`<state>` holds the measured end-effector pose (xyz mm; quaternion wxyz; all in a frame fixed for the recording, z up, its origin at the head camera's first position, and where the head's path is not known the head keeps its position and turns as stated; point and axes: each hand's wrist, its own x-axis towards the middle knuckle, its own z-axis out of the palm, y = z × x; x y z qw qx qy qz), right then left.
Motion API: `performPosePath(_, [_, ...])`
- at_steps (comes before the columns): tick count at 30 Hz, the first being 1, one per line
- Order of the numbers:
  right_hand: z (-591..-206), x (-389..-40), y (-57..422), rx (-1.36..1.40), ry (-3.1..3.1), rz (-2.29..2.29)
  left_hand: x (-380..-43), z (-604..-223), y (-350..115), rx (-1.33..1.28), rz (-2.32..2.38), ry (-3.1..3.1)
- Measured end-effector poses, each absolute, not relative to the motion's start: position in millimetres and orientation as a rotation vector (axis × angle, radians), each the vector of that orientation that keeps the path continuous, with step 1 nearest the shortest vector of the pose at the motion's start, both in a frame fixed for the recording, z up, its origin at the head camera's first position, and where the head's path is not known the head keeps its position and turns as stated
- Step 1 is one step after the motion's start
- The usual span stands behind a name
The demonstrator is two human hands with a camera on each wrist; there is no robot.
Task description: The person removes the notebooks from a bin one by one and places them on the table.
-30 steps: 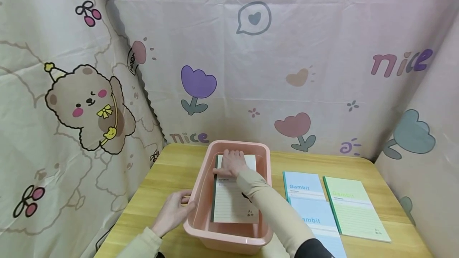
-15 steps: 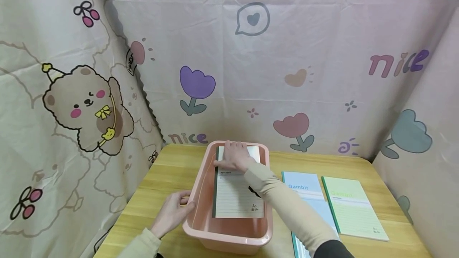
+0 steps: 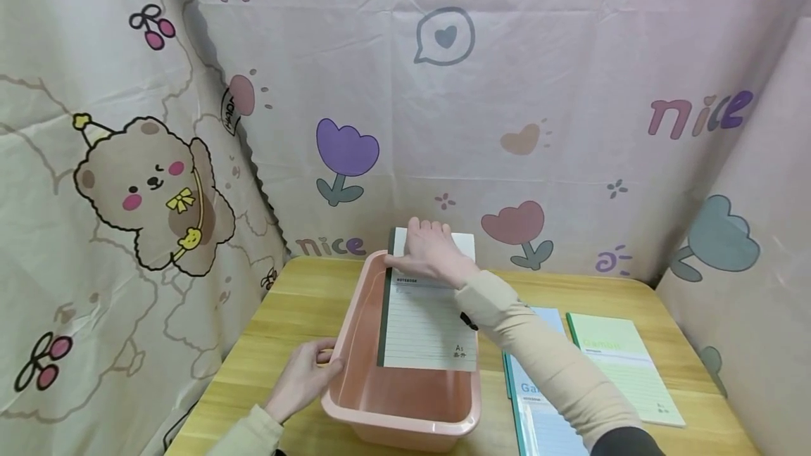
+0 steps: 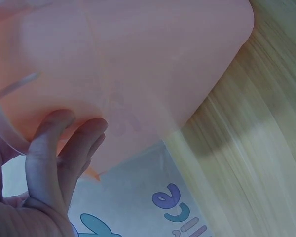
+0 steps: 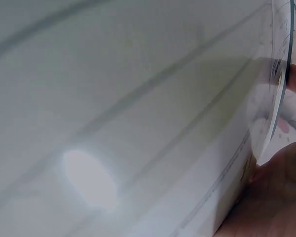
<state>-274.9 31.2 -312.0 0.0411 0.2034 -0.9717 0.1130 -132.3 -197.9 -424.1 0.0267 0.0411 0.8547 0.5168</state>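
A white lined notebook [image 3: 428, 322] with a dark spine hangs over the far part of a pink plastic bin [image 3: 402, 428]. My right hand [image 3: 432, 250] grips its upper part, with the thumb at the spine edge and the fingertips over the far side. Close up in the right wrist view, the notebook's cover [image 5: 138, 108] fills most of the picture. My left hand [image 3: 305, 377] pinches the left rim of the bin. In the left wrist view, that hand's fingers [image 4: 44, 163] lie against the bin's outer wall [image 4: 153, 64].
Right of the bin, blue notebooks [image 3: 545, 407] lie overlapping, partly hidden by my right sleeve. A green notebook [image 3: 624, 364] lies beside them. The wooden table [image 3: 304, 301] ends at a patterned cloth [image 3: 393, 125] behind and at both sides.
My right hand has lifted the white notebook up from inside the bin, drawing it toward the far rim and slightly right. My left hand stays on the bin's rim.
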Motion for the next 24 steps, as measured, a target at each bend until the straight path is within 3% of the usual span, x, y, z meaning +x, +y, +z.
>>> performPosePath(9, [-311, -266, 79, 0.621, -2.959, 0.318, -132, -424, -196, 0.119, 1.582, 2.654])
performPosePath(24, [-359, -236, 217, 0.52, -2.882, 0.324, -134, -425, -195, 0.096, 1.58, 2.648])
